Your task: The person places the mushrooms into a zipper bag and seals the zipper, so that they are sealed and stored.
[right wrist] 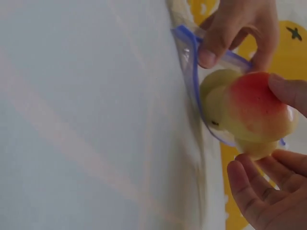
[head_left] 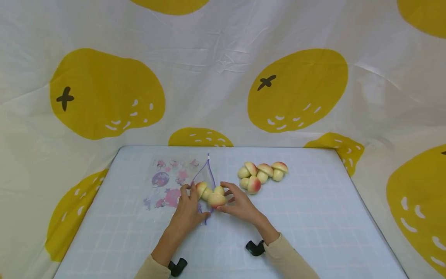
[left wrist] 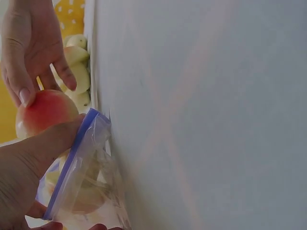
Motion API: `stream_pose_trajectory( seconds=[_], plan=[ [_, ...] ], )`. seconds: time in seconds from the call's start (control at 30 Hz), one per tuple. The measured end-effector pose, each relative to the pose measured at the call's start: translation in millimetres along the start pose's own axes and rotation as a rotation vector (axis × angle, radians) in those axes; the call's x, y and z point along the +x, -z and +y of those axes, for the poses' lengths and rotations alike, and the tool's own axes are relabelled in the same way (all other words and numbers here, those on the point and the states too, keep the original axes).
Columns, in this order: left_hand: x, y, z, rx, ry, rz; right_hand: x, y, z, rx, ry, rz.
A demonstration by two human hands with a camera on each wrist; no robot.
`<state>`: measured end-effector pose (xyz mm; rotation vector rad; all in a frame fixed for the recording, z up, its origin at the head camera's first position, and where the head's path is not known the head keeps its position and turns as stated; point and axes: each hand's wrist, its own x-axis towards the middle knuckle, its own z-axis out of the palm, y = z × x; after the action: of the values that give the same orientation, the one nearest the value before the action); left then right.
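Observation:
A clear zip bag (head_left: 161, 179) with pink and purple prints and a purple zip edge lies on the table, its mouth spread toward the right. My left hand (head_left: 188, 211) grips the bag at its mouth, thumb and fingers at the purple edge. A toy mushroom (head_left: 216, 200), cream with a red-blushed cap, is held between thumb and fingers of my right hand (head_left: 242, 204). In the right wrist view this mushroom (right wrist: 256, 105) is at the bag's opening. Another mushroom (head_left: 203, 190) sits at the mouth beside it, partly behind my left fingers.
Several more toy mushrooms (head_left: 253, 185) lie grouped to the right of the bag, toward the back of the table (head_left: 313, 217). A white cloth with yellow fruit prints (head_left: 296, 89) hangs behind the table. Black wrist devices (head_left: 255, 248) sit near both sleeves.

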<state>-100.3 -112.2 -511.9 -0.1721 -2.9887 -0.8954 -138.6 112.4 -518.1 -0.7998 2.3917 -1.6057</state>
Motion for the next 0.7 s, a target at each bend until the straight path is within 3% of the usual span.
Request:
stream_pose_trajectory(
  seconds=[0.17, 0.43, 0.7],
  plan=[
    [-0.1, -0.3, 1.9, -0.002, -0.009, 0.001, 6.7, -8.3, 7.4, 0.023, -0.003, 0.008],
    [-0.8, -0.9, 1.4, 0.018, -0.083, 0.031, 27.5, -22.6, 4.9, -0.051, -0.019, 0.029],
    [-1.7, -2.6, -1.0, 0.025, -0.088, 0.036, 41.8, -32.3, 4.7, -0.047, 0.004, 0.15]
  ],
)
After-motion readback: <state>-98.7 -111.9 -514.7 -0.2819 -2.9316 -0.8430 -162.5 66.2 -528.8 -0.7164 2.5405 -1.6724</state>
